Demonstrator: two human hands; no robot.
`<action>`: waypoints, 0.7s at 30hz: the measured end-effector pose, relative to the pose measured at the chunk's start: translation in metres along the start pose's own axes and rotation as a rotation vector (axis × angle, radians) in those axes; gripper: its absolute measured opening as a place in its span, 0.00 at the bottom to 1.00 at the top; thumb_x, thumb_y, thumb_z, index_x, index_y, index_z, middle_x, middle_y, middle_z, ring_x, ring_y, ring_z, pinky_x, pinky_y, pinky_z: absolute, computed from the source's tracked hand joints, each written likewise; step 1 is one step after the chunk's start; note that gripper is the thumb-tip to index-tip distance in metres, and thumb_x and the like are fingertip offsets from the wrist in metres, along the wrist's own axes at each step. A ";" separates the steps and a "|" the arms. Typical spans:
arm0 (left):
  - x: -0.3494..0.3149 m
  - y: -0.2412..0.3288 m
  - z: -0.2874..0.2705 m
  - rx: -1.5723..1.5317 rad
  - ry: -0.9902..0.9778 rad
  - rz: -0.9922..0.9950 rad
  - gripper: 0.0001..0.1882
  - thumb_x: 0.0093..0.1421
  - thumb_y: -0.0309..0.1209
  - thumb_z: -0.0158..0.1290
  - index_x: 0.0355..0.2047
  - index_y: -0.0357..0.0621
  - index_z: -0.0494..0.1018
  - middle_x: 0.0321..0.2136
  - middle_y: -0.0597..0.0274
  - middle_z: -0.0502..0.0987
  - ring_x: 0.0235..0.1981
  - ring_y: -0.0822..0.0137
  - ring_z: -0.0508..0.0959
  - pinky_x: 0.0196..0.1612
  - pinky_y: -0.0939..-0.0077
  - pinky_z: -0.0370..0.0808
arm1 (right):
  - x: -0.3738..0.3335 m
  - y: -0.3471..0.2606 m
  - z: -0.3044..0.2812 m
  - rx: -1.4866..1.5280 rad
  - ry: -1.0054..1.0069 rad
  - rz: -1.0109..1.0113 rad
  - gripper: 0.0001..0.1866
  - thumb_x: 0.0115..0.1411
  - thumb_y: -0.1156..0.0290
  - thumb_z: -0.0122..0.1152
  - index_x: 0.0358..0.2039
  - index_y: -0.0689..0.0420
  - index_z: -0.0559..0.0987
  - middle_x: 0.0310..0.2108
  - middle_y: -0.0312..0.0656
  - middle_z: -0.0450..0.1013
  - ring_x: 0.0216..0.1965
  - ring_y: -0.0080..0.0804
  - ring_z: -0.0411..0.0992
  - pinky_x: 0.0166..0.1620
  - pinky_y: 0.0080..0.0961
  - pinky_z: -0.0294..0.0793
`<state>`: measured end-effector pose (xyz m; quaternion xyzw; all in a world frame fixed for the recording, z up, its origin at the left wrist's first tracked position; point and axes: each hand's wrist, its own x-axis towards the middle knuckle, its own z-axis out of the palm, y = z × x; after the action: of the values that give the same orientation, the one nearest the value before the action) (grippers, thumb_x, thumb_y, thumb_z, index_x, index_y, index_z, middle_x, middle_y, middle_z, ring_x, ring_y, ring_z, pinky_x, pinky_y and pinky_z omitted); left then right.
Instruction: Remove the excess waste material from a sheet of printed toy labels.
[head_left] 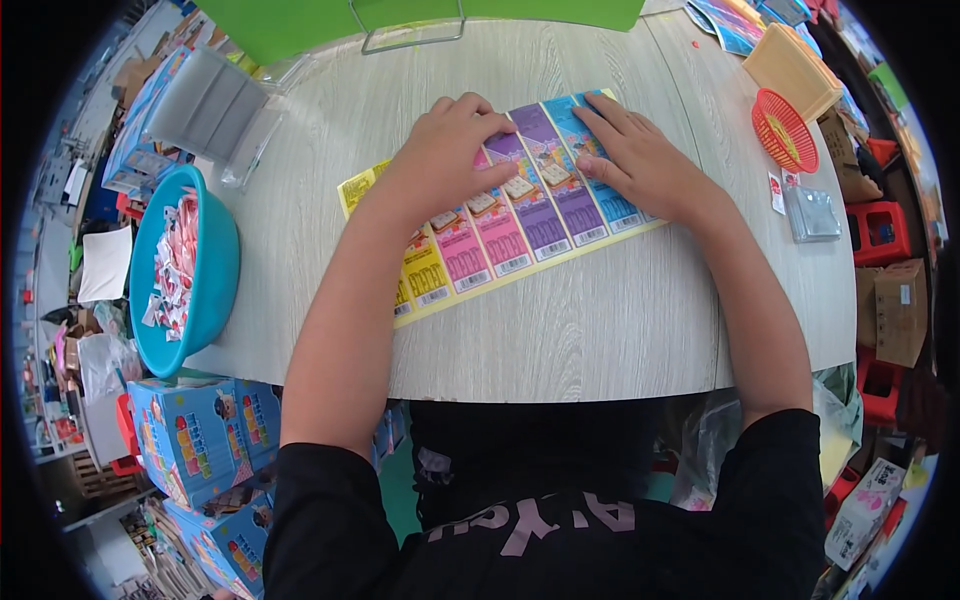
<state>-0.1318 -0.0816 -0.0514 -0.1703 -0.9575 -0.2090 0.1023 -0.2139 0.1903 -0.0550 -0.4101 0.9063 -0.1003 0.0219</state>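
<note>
A sheet of printed labels (540, 237) lies slanted on the table in front of me, its long strips coloured yellow, pink, purple and blue on a pale yellow backing. Each strip bears a picture of biscuits and a barcode. Across the sheet's upper left part rests my left hand (450, 150), thumb and index finger apart, the other fingers bent near the far edge. My right hand (640, 160) lies over the blue strips at the right end, fingers stretched and thumb spread on the sheet. Both hands hide parts of the labels, and neither is closed around anything.
A teal basin (222, 270) of small wrapped packets stands at the left, near a grey plastic tray (210, 110). At the right are a red basket (785, 130), clear plastic sleeves (812, 214) and a tan container (795, 72). Blue cartons (205, 440) stand below left.
</note>
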 end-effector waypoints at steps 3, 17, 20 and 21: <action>0.001 0.014 0.004 -0.089 -0.024 0.042 0.24 0.56 0.43 0.66 0.50 0.46 0.79 0.48 0.58 0.75 0.53 0.54 0.73 0.59 0.60 0.71 | 0.002 0.013 0.005 -0.005 0.037 -0.054 0.39 0.73 0.40 0.41 0.73 0.56 0.59 0.75 0.50 0.51 0.75 0.50 0.50 0.75 0.42 0.49; 0.001 0.030 0.011 -0.096 -0.096 0.200 0.19 0.60 0.33 0.61 0.53 0.46 0.79 0.56 0.59 0.77 0.59 0.56 0.73 0.63 0.61 0.69 | -0.001 0.010 -0.002 -0.077 0.240 -0.128 0.23 0.66 0.58 0.60 0.60 0.51 0.75 0.61 0.45 0.69 0.64 0.47 0.64 0.69 0.42 0.59; 0.000 0.031 0.011 -0.128 -0.148 0.186 0.20 0.62 0.29 0.58 0.55 0.46 0.79 0.61 0.58 0.75 0.62 0.56 0.72 0.67 0.61 0.67 | 0.002 0.000 -0.004 0.011 0.186 -0.118 0.20 0.65 0.63 0.61 0.56 0.51 0.77 0.58 0.45 0.70 0.61 0.45 0.67 0.65 0.40 0.64; -0.002 0.030 0.012 -0.124 -0.152 0.176 0.19 0.63 0.28 0.58 0.55 0.45 0.78 0.61 0.57 0.75 0.62 0.56 0.72 0.67 0.61 0.68 | 0.003 0.000 -0.006 0.008 0.177 -0.124 0.20 0.65 0.63 0.61 0.56 0.51 0.77 0.58 0.45 0.70 0.61 0.45 0.67 0.65 0.40 0.64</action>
<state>-0.1208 -0.0513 -0.0515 -0.2750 -0.9291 -0.2444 0.0364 -0.2168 0.1888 -0.0494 -0.4548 0.8771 -0.1409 -0.0626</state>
